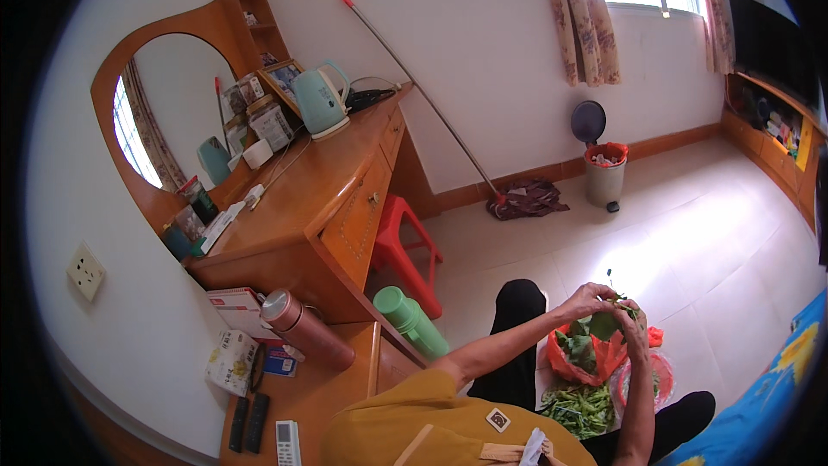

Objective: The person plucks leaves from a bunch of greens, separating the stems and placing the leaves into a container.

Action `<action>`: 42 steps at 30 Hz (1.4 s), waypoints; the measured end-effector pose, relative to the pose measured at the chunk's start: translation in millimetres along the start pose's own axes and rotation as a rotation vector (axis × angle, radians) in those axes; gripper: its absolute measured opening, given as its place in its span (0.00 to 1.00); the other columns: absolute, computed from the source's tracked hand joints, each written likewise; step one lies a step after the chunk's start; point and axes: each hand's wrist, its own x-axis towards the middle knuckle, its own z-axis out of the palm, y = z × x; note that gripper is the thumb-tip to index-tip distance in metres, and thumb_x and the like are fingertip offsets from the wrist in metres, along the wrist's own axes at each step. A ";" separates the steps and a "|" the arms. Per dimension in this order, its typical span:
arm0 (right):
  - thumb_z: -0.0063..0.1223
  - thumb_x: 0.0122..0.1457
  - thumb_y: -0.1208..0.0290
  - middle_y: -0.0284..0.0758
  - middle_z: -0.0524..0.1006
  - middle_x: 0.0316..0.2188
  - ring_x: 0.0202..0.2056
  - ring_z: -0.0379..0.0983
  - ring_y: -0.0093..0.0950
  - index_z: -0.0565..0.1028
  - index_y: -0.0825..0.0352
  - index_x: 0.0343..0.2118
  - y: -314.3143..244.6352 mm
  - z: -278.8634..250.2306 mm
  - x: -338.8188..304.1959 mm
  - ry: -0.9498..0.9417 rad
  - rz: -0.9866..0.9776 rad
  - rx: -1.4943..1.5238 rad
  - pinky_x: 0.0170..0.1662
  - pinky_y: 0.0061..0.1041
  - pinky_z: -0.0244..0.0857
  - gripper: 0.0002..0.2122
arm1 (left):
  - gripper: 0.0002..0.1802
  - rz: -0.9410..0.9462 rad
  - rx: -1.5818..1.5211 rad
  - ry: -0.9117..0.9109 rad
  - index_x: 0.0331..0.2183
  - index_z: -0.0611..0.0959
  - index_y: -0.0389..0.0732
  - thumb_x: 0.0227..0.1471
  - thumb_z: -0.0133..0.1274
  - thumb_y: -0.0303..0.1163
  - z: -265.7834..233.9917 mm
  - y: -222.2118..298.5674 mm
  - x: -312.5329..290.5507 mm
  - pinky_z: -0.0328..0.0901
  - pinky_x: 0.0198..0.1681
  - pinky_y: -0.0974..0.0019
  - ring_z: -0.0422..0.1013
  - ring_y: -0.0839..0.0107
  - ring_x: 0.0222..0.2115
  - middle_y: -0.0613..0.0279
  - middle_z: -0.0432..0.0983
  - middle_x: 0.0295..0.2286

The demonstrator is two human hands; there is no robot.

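Note:
My left hand (592, 302) is closed, its fingertips pinching a leafy green vegetable (605, 323). Close against it, my right hand (636, 330) also grips the greens, with a broad leaf hanging between the two hands and a thin stem sticking up above them. Below the hands, an orange-red plastic bag (611, 357) lies open with large green leaves (576, 347) in it. Nearer to me is a heap of cut or snapped green stems (576, 412). Beside my right forearm sits a pinkish see-through basin (664, 377), partly hidden, with some greens inside.
A green flask (410, 321) and a red plastic stool (405, 246) stand left of my knee, by the wooden dressing table (332, 173). A mop (431, 103) leans on the wall near a lidded bin (605, 181). Blue patterned bedding (776, 388) borders the right.

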 end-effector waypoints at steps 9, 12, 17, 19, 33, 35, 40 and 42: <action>0.50 0.49 0.71 0.26 0.71 0.21 0.24 0.65 0.15 0.73 0.68 0.29 27.5 -7.7 -8.8 0.012 -0.106 -0.359 0.26 0.17 0.59 0.07 | 0.10 0.060 0.247 0.004 0.30 0.78 0.34 0.41 0.52 0.28 12.9 7.4 -19.8 0.64 0.27 0.70 0.68 0.77 0.24 0.63 0.74 0.23; 0.53 0.47 0.68 0.33 0.74 0.23 0.26 0.70 0.23 0.74 0.69 0.29 49.1 -16.4 -2.8 0.155 -0.236 -0.483 0.30 0.23 0.64 0.09 | 0.09 0.111 0.163 -0.003 0.29 0.78 0.35 0.41 0.52 0.28 28.1 0.5 -10.2 0.63 0.26 0.70 0.67 0.77 0.23 0.64 0.73 0.21; 0.56 0.46 0.55 0.41 0.76 0.28 0.31 0.74 0.38 0.75 0.62 0.37 9.5 -6.3 -26.6 0.256 -0.096 -0.843 0.34 0.32 0.67 0.18 | 0.11 -0.034 -0.025 -0.172 0.33 0.76 0.40 0.42 0.55 0.27 35.8 -50.1 13.7 0.64 0.35 0.73 0.68 0.77 0.32 0.68 0.72 0.28; 0.54 0.46 0.57 0.41 0.75 0.24 0.27 0.73 0.38 0.74 0.62 0.34 -1.4 -21.7 -41.7 0.326 -0.126 -0.909 0.30 0.34 0.66 0.16 | 0.10 -0.085 -0.149 -0.247 0.32 0.75 0.38 0.43 0.53 0.23 54.1 -25.2 19.7 0.65 0.36 0.71 0.69 0.76 0.31 0.66 0.72 0.28; 0.47 0.47 0.68 0.33 0.70 0.19 0.23 0.68 0.23 0.71 0.69 0.32 55.0 -80.2 -96.5 0.360 0.290 -0.384 0.29 0.24 0.62 0.11 | 0.05 -0.575 -0.599 -0.295 0.29 0.75 0.39 0.44 0.50 0.24 110.8 -67.4 21.6 0.53 0.21 0.83 0.58 0.87 0.19 0.72 0.70 0.22; 0.47 0.50 0.68 0.27 0.69 0.20 0.24 0.64 0.16 0.72 0.67 0.32 64.1 -81.8 -95.2 0.350 0.392 -0.182 0.29 0.18 0.59 0.10 | 0.05 -0.617 -0.487 -0.294 0.29 0.75 0.39 0.45 0.50 0.25 107.5 -63.4 21.7 0.53 0.21 0.84 0.58 0.87 0.19 0.75 0.67 0.21; 0.49 0.50 0.64 0.28 0.71 0.20 0.24 0.66 0.18 0.74 0.65 0.30 57.6 -77.7 -86.3 0.434 0.452 -0.180 0.30 0.19 0.60 0.09 | 0.13 -0.626 -0.563 -0.323 0.39 0.75 0.37 0.48 0.49 0.26 113.4 -64.3 28.9 0.62 0.30 0.81 0.66 0.86 0.27 0.69 0.75 0.32; 0.48 0.50 0.63 0.30 0.74 0.20 0.25 0.68 0.20 0.75 0.64 0.28 61.5 -80.4 -84.8 0.481 0.398 -0.229 0.31 0.21 0.62 0.10 | 0.12 -0.645 -0.553 -0.345 0.38 0.75 0.36 0.48 0.49 0.27 117.7 -64.9 33.4 0.63 0.32 0.79 0.67 0.84 0.29 0.68 0.75 0.33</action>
